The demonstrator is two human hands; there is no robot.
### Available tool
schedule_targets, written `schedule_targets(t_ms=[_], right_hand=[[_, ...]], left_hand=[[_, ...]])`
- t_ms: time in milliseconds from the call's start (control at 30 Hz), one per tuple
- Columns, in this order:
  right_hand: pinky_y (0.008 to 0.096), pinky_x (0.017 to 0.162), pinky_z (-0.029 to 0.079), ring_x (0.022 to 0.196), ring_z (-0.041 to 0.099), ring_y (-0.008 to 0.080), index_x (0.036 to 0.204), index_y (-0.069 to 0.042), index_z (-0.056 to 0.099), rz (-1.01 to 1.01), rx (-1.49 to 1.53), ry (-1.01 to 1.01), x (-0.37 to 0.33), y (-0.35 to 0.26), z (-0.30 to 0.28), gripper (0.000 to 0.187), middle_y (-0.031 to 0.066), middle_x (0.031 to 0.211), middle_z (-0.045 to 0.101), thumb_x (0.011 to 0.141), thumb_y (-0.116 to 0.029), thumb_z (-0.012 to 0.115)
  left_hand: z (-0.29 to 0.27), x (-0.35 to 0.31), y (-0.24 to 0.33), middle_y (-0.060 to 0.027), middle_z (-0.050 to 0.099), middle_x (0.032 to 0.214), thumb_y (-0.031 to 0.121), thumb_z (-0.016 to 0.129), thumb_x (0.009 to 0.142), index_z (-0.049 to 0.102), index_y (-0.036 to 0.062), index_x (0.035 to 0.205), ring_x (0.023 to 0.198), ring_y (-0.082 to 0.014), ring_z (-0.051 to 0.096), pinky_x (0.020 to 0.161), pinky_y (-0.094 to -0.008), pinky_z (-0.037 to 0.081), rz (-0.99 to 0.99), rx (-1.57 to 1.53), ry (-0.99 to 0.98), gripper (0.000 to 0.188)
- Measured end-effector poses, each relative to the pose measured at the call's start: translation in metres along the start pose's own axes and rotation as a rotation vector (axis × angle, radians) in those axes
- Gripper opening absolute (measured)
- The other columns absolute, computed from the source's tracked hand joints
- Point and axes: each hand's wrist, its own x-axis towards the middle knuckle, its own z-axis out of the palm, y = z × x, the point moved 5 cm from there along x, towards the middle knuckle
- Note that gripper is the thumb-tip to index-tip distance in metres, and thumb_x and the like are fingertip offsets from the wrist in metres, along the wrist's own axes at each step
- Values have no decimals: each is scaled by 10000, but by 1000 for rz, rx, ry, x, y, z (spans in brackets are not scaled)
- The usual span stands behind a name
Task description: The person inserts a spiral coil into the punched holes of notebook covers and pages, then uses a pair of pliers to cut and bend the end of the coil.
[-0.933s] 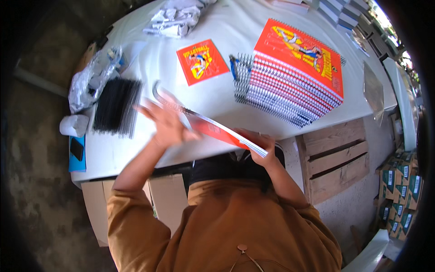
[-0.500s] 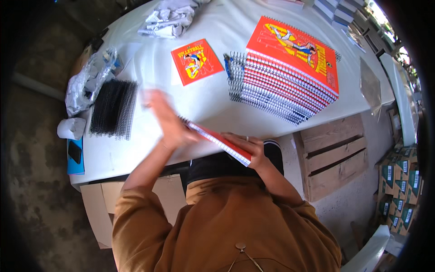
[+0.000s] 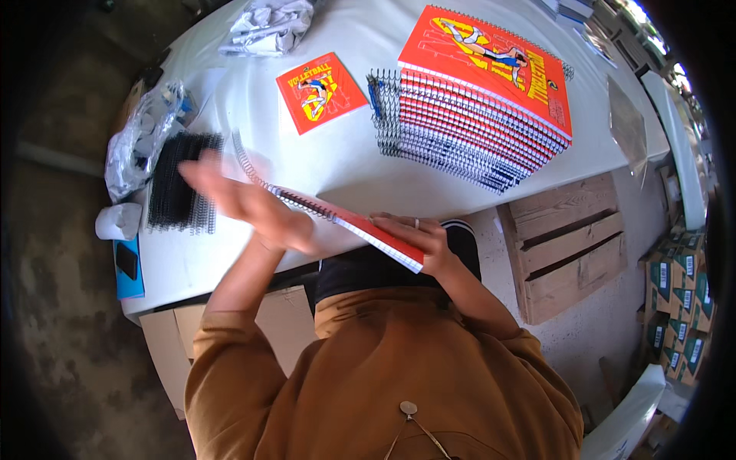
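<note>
My right hand (image 3: 414,238) is closed round the near right end of a red-covered notebook (image 3: 387,239), which is held tilted at the table's front edge with its punched white page edge showing. A dark spiral wire coil (image 3: 310,205) runs through the upper-left part of that edge. The coil's loose end extends past the notebook toward the far left. Beside the coil, my left hand (image 3: 249,208) is stretched out with blurred fingers, and nothing shows in its grasp. Just left of it lies a bundle of black spiral coils (image 3: 172,188).
A tall stack of red spiral notebooks (image 3: 483,115) stands at right, loose coils (image 3: 389,115) beside it. A single red cover (image 3: 320,92) lies flat. Plastic bags (image 3: 142,146), crumpled wrapping (image 3: 268,27) and a phone (image 3: 126,261) sit along the left side. A wooden pallet (image 3: 567,245) is below right.
My left hand has moved leftward from the notebook's end. More of the coil now shows along the page edge and beyond it. My right hand keeps its hold; the view has shifted slightly.
</note>
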Motion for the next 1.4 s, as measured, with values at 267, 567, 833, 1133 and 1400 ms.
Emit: schedule_targets(t_ms=[267, 567, 833, 1133, 1400], right_hand=[[337, 760, 527, 886, 652, 257, 1117, -48, 610, -43, -104, 91, 8, -10, 0, 399, 107, 1043, 650, 726, -31, 691], [337, 739, 535, 885, 650, 261, 1149, -81, 595, -17, -13, 80, 5, 0, 9, 426, 124, 1082, 631, 732, -69, 681], [339, 748, 530, 931, 641, 275, 1178, -78, 570, 68, 88, 161, 6, 11, 8, 483, 117, 1132, 612, 704, -26, 644], [345, 695, 531, 847, 651, 283, 1182, -105, 562, 49, 72, 177, 14, 14, 14, 510, 105, 1107, 622, 687, -72, 681], [352, 706, 516, 836, 644, 308, 1206, -100, 545, 123, 193, 199, 15, 12, 14, 522, 144, 1037, 636, 701, -108, 678]], left_hand=[[7, -61, 52, -155, 372, 1336, 610, 569, 759, 316, -72, 1317, 1233, -384, 360, 1028, -562, 243, 184, -486, -113, 917], [13, -52, 23, -279, 154, 1412, 737, 339, 786, 271, -78, 1340, 1331, -424, 133, 1059, -569, 100, 99, -243, -89, 988], [16, -52, 59, -127, 505, 1111, 549, 579, 780, 474, 6, 1068, 987, -285, 506, 888, -547, 354, 100, -653, -497, 624], [27, -63, 79, -287, 214, 1406, 732, 387, 774, 144, 200, 1440, 1280, -467, 247, 1018, -651, 97, 24, -376, -209, 885], [28, -76, 94, -336, 250, 1348, 791, 400, 700, 326, -36, 1323, 1290, -540, 109, 1006, -664, 58, -11, -456, -287, 1038]])
